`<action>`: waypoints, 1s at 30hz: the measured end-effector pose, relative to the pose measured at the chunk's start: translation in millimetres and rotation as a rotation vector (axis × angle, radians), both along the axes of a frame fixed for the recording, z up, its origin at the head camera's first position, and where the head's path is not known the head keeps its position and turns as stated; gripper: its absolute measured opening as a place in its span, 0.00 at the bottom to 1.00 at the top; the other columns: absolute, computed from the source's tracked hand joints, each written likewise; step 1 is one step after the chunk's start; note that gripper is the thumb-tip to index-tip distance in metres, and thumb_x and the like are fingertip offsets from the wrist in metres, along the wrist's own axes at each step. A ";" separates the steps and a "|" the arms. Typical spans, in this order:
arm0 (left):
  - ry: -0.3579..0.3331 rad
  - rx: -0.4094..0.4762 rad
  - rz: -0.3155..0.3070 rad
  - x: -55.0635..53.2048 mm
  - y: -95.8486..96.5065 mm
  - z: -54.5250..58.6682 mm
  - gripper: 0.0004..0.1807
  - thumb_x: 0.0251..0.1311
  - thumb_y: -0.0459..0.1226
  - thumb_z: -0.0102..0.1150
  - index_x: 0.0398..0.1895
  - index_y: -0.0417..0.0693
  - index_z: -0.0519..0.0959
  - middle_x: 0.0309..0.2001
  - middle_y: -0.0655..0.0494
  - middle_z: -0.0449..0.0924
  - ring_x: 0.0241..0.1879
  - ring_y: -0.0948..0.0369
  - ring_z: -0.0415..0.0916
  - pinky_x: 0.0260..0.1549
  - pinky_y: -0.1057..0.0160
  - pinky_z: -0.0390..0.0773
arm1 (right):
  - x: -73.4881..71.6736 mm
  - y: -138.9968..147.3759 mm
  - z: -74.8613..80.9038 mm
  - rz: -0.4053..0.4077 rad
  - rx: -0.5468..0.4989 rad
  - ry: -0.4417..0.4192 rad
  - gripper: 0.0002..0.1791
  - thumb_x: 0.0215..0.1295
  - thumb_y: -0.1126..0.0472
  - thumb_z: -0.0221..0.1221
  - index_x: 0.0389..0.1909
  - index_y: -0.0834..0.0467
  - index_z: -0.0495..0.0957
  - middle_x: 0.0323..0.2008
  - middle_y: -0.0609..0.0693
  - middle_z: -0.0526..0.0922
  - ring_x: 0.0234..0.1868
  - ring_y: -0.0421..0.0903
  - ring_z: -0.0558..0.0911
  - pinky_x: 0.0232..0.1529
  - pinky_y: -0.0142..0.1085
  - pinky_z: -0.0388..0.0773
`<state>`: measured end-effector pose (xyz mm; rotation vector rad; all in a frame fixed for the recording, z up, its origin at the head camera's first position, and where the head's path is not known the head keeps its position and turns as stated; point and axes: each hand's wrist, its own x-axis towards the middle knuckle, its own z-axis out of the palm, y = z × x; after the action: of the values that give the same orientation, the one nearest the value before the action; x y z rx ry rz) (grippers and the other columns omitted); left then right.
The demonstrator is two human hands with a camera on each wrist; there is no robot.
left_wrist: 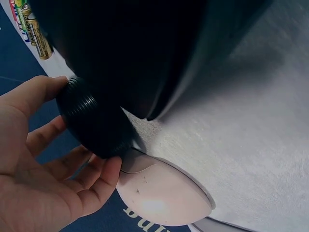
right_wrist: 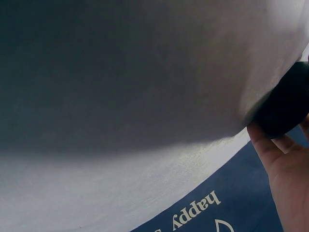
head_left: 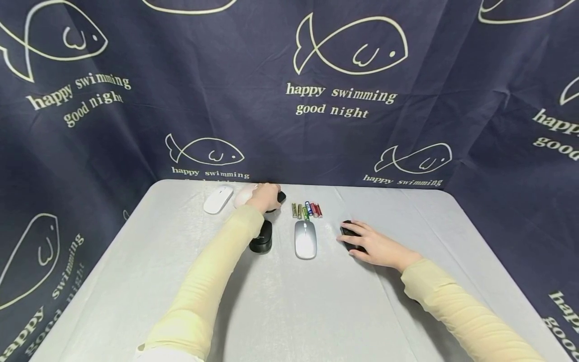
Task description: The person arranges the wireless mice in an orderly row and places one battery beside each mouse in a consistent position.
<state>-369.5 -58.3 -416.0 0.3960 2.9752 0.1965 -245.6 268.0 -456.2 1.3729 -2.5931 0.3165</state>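
Pinching ridged black mouse (left_wrist: pixel 94 116), left grip (head_left: pixel 264 197); right grip (head_left: pixel 379 247) holding second black mouse (right_wrist: pixel 285 104).

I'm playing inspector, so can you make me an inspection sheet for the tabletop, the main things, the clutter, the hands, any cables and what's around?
Surface: pale grey table, faint creases.
Main things: far black mouse; right black mouse.
Clutter: white mouse, pink mouse, silver mouse, third black mouse, row of batteries.
Hands: left hand grips the far black mouse; right hand holds the right one.
Cables: nothing seen.
Surroundings: dark blue cloth with fish and words.
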 end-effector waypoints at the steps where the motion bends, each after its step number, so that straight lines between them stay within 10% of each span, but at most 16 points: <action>1: -0.001 -0.001 0.000 0.0 -0.1 -0.3 0.28 0.55 0.44 0.64 0.60 0.50 0.73 0.59 0.46 0.73 0.59 0.42 0.66 0.53 0.45 0.71 | 0.1 -0.1 0.1 -0.002 0.001 -0.003 0.24 0.57 0.60 0.63 0.57 0.57 0.76 0.62 0.65 0.69 0.63 0.70 0.63 0.61 0.57 0.60; 30: 0.021 -0.045 -0.025 12.0 -4.8 15.2 0.29 0.58 0.45 0.60 0.64 0.55 0.69 0.62 0.40 0.68 0.60 0.43 0.62 0.51 0.44 0.71 | -0.6 0.7 0.0 -0.011 0.006 -0.023 0.22 0.62 0.60 0.60 0.57 0.56 0.76 0.62 0.64 0.69 0.64 0.70 0.63 0.61 0.58 0.61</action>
<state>-357.5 -63.1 -400.8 0.4315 2.9875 0.1229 -246.2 268.7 -456.2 1.3641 -2.6213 0.3249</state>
